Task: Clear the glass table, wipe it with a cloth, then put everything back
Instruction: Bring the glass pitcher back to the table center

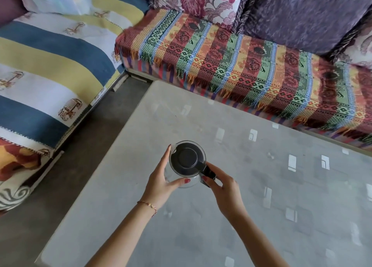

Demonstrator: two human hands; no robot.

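A clear glass jug with a round black lid (187,159) and a black handle stands on the pale grey glass table (251,186), towards its left edge and roughly midway along it. The left hand (161,182) cups the jug's glass side, fingers spread in a loose curve and thumb across the front. The right hand (223,188) pinches the black handle between thumb and curled fingers. A thin bracelet (148,205) circles the left wrist. Beyond the table runs a bright striped woven sofa cover (241,61), with a blue, yellow and white striped cover (50,55) at left and purple cushions (302,15) behind.
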